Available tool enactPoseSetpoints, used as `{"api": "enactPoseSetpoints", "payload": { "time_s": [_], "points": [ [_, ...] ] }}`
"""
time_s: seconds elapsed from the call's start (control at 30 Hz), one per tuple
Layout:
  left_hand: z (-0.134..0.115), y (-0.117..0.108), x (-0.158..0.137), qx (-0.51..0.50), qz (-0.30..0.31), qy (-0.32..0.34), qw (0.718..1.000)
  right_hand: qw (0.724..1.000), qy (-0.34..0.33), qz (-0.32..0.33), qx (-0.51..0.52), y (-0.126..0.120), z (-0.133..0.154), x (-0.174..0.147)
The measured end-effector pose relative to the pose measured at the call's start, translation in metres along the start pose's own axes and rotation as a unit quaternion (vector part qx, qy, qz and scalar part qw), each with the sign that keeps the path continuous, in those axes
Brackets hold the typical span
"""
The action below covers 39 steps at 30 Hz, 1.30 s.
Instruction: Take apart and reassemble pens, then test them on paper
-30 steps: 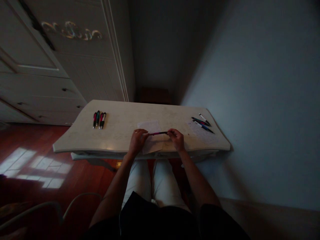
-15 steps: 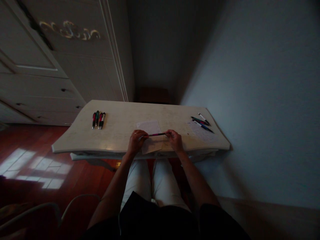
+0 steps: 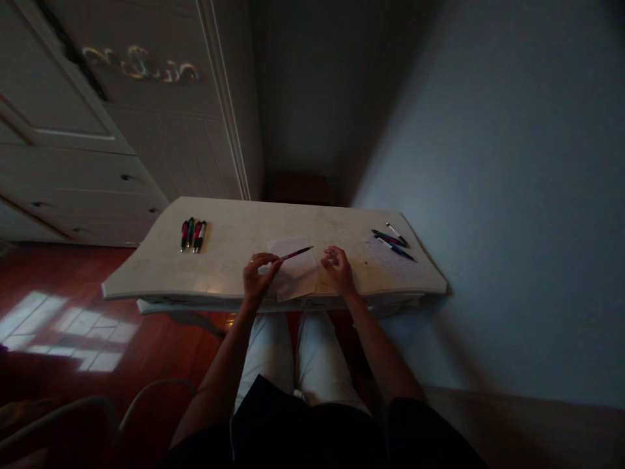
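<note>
My left hand [image 3: 260, 273] is closed on one end of a slim pink and dark pen [image 3: 297, 253]. Its dark end points up and to the right, over a sheet of paper [image 3: 300, 277]. To the right, apart from the pen, is my right hand [image 3: 338, 266]. Its fingers are loosely bent and spread, and I see nothing between them. The paper lies on the white table [image 3: 234, 273] beneath both hands, partly in shadow.
At the table's left lie several pens [image 3: 193, 234] side by side. On the right, a written sheet [image 3: 398, 262] lies beneath a blue and white pen [image 3: 396, 247], with other pens around it. A wall [image 3: 527, 228] borders the right side, a white cabinet [image 3: 195, 143] the back left.
My right hand has let go of the pen's right end. The pen, still in my left hand, has tilted from level to pointing up and right.
</note>
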<state>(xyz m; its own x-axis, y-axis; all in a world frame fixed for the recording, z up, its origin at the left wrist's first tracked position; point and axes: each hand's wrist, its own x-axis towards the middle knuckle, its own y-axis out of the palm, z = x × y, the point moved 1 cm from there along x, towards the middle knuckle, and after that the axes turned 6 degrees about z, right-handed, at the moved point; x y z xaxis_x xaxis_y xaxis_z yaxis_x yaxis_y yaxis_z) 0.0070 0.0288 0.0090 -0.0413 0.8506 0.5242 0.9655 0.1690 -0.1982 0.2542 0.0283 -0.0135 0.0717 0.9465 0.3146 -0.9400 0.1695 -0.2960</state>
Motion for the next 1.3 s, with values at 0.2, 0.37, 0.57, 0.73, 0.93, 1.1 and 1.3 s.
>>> {"api": "enactPoseSetpoints", "payload": {
  "time_s": [0.2, 0.37, 0.57, 0.73, 0.93, 1.1, 1.3],
  "points": [
    [0.014, -0.015, 0.002, -0.279, -0.138, -0.166, 0.936, 0.999, 0.027, -0.027, 0.033, -0.002, -0.008, 0.002],
    [0.014, -0.028, 0.008, -0.428, -0.120, -0.190, 0.875, 0.999, 0.036, -0.033, 0.017, -0.003, -0.005, 0.001],
    [-0.012, -0.030, 0.016, -0.580, -0.062, -0.227, 0.779, 0.999, 0.042, -0.018, 0.021, -0.003, -0.002, 0.000],
    [-0.034, -0.028, 0.018, -0.606, -0.042, -0.256, 0.752, 0.999, 0.044, -0.009, 0.029, -0.003, -0.002, -0.001],
    [-0.043, -0.022, 0.022, -0.568, -0.138, -0.311, 0.749, 0.998, 0.052, -0.001, 0.033, -0.002, -0.002, -0.001],
    [-0.043, -0.021, 0.023, -0.605, -0.179, -0.299, 0.716, 0.998, 0.048, 0.008, 0.039, -0.002, -0.003, -0.002],
    [-0.039, -0.022, 0.025, -0.641, -0.129, -0.278, 0.704, 0.997, 0.050, 0.015, 0.052, -0.002, -0.004, -0.002]
  ]
}}
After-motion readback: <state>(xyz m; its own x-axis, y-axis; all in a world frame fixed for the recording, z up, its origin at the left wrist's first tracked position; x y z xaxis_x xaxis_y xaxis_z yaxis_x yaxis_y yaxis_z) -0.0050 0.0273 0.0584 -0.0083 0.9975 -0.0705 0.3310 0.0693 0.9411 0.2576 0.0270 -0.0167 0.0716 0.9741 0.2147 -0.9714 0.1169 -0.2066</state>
